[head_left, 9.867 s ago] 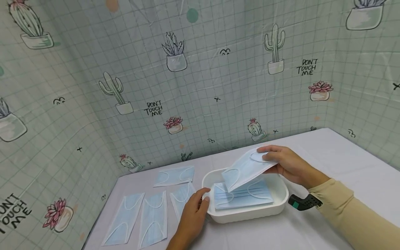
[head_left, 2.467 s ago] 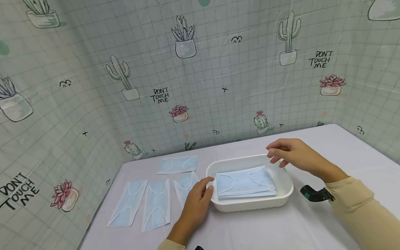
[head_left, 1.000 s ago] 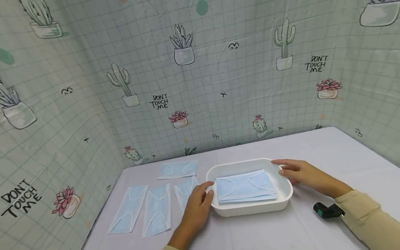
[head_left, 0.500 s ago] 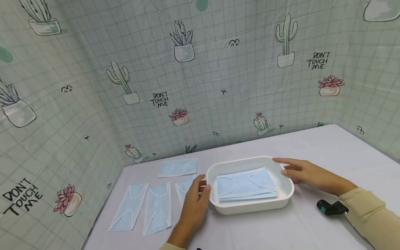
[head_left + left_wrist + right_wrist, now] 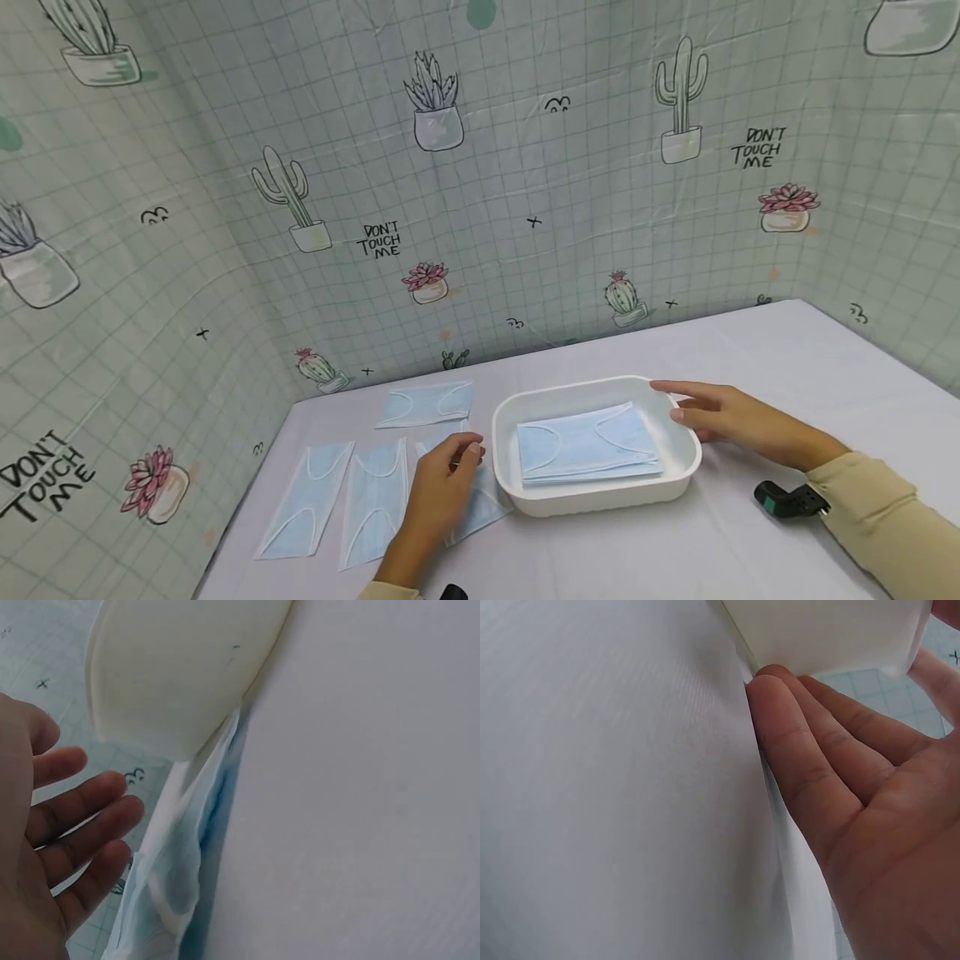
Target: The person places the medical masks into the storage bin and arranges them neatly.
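A white plastic tray [image 5: 585,502] sits on the table holding a small stack of light blue face masks [image 5: 588,446]. At the tray's right end my right hand [image 5: 738,421] rests its thumb and index finger on the rim. Its other fingers lie extended outside, low beside the wall in the right wrist view. My left hand [image 5: 442,479] hovers just left of the tray, fingers loosely bent, holding nothing. Under it lies a face mask [image 5: 478,510], partly hidden by the hand, reaching close to the tray's base. In the left wrist view a gap separates the fingers [image 5: 90,825] from the tray.
Two more masks, one far left [image 5: 306,500] and one beside it [image 5: 375,504], lie lengthwise on the white table [image 5: 600,558]. Another mask [image 5: 426,404] lies crosswise behind them. A cactus-print cloth [image 5: 495,183] hangs around the back and sides.
The mask held by my right hand earlier now lies on the stack. That hand moved down to the tray's right rim. My left hand let go of the left rim and shifted left.
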{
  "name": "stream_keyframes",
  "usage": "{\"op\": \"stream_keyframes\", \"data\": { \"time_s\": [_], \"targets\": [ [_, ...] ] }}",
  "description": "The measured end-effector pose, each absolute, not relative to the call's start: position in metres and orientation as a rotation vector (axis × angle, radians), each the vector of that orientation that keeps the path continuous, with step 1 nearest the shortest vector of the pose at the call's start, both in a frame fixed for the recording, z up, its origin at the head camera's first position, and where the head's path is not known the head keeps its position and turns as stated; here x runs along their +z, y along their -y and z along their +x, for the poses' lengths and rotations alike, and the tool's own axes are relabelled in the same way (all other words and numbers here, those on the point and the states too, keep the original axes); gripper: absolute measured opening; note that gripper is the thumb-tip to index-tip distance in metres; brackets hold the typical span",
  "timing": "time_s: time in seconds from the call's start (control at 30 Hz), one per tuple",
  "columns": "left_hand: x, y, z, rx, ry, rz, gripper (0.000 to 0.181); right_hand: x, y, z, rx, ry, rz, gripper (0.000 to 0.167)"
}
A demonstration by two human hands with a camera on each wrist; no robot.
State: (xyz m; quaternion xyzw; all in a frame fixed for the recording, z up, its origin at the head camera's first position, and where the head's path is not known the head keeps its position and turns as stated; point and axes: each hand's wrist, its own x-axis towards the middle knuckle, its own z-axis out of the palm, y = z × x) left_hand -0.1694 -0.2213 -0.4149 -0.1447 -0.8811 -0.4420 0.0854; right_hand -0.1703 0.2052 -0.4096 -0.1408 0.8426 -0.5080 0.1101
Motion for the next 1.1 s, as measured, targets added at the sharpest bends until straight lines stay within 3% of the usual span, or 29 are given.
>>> {"op": "stream_keyframes", "data": {
  "time_s": [0.53, 1.1],
  "targets": [
    [-0.409, 0.262, -0.179, -1.253, 2.624, -0.244, 0.023, -0.402, -0.203, -0.168, -1.508, -2.383, -0.458, 0.060],
    [-0.416, 0.268, -0.184, -0.930, 2.672, -0.027, 0.021, -0.401, -0.206, -0.165, -1.516, -2.378, -0.410, 0.061]
  ]
}}
